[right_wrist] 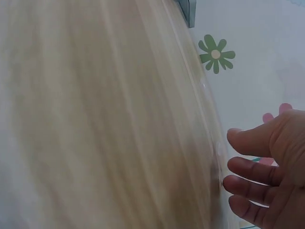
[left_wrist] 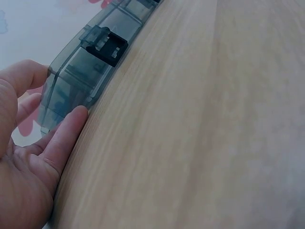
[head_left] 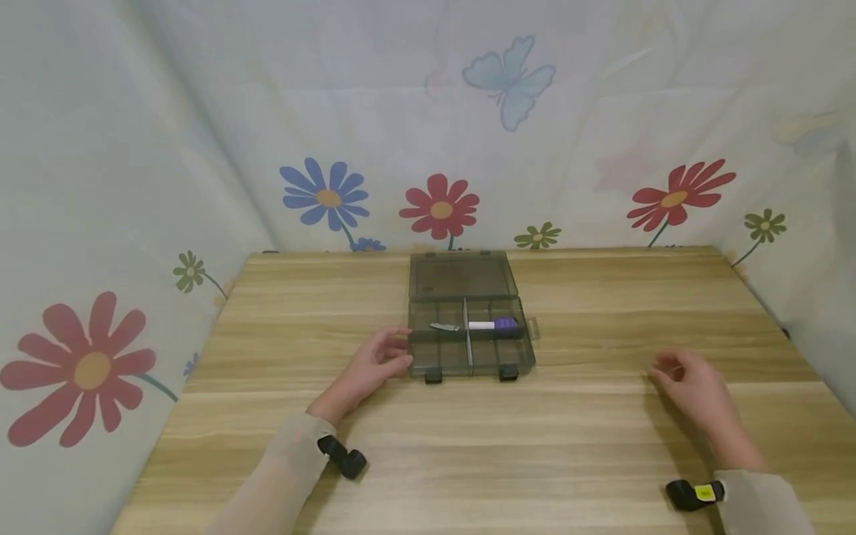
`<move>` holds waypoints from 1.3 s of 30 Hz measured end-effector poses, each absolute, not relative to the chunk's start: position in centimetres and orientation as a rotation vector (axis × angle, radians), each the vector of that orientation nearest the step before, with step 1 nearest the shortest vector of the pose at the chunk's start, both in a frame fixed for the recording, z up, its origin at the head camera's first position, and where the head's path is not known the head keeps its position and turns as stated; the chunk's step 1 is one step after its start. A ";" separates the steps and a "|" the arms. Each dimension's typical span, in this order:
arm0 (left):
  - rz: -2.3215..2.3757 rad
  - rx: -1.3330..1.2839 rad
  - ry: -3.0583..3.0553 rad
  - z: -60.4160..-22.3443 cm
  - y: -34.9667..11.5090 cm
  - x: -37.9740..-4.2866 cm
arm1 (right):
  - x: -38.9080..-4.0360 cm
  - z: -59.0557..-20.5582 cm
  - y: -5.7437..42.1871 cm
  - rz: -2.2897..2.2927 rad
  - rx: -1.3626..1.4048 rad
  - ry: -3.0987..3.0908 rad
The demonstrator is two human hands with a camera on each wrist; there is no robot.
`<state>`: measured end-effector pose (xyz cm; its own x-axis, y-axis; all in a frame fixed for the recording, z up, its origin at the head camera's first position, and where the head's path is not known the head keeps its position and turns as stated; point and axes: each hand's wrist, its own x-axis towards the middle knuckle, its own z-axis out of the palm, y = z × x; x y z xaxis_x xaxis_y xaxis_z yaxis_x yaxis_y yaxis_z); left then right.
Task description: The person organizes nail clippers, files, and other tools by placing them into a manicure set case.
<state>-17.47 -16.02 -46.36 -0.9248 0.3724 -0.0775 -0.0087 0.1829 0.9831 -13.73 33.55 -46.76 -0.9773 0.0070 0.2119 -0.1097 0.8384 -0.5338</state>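
Note:
A smoky grey, see-through compartment box lies on the table with its lid tipped back away from me. Inside it are a small silvery metal piece resembling a nail clipper and a white-and-purple stick-like item. At the box's left side is my left hand; in the left wrist view its thumb and forefinger touch the wall and corner without curling round it. My right hand is to the right, apart from the box, with loosely bent fingers and nothing in them.
Two black latches hang at the box's near edge, and a clear hanging tab sticks out on its right. A wood-grain table lies beneath. Behind and to the left hangs a white cloth printed with flowers.

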 end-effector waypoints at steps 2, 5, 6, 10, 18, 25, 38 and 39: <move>1.806 0.345 2.162 -46.4 -16.0 -17.4 | -13.8 -46.8 33.6 0.832 0.081 -2.842; 1.806 0.359 2.163 -46.5 -16.0 -17.3 | -14.0 -47.0 33.7 0.843 0.063 -2.874; 1.806 0.364 2.163 -46.5 -16.0 -17.3 | -14.2 -47.1 33.7 0.842 0.060 -2.880; 1.797 0.369 2.166 -46.5 -16.1 -17.4 | -14.7 -47.3 33.8 0.830 0.059 -2.911; 1.779 0.360 2.188 -46.6 -16.1 -17.3 | -15.2 -47.1 33.7 0.791 0.054 -2.960; 1.791 0.371 2.176 -46.6 -16.2 -17.3 | -15.3 -47.0 33.6 0.774 0.079 -2.951; 1.802 0.373 2.166 -46.8 -16.2 -17.4 | -15.3 -46.8 33.3 0.763 0.073 -2.949; 1.802 0.373 2.168 -46.8 -16.2 -17.4 | -15.3 -46.8 33.3 0.762 0.073 -2.946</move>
<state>-17.37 -16.18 -46.84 -0.9223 0.3816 -0.0615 0.0094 0.1810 0.9834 -15.31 33.29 -46.76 -0.9941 -0.0221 0.1060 -0.0707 0.8738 -0.4812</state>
